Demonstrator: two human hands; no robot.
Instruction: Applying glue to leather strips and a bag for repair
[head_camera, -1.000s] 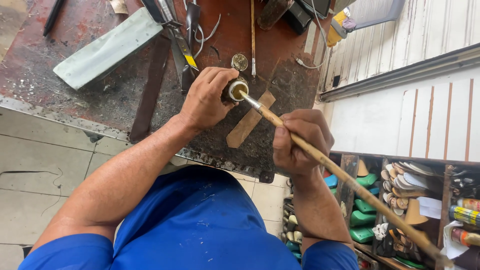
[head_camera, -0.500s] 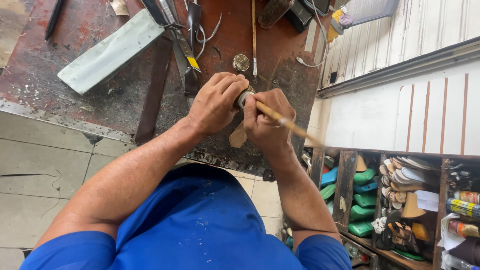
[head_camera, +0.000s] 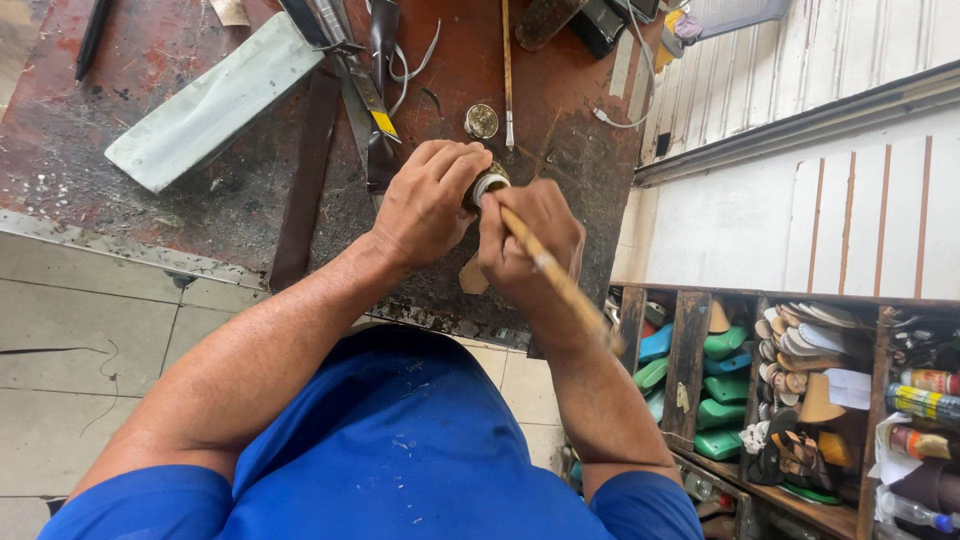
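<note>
The left hand (head_camera: 425, 200) is wrapped around a small round tin (head_camera: 487, 186), fingers shut tight on it, just above the dark, stained counter (head_camera: 150, 220). The right hand (head_camera: 530, 245) is closed around a long wooden stick (head_camera: 560, 285), whose tip sits at the tin's open top. A round lid (head_camera: 481, 121) lies on the counter near the tin.

A single head-worn camera looks steeply down from above the person's blue shirt (head_camera: 400, 450), facing the dark, worn rust-red workbench top (head_camera: 150, 100) close ahead. To the right of that bench it takes in wooden shelves of shoe lasts (head_camera: 780, 380), farther below.
</note>
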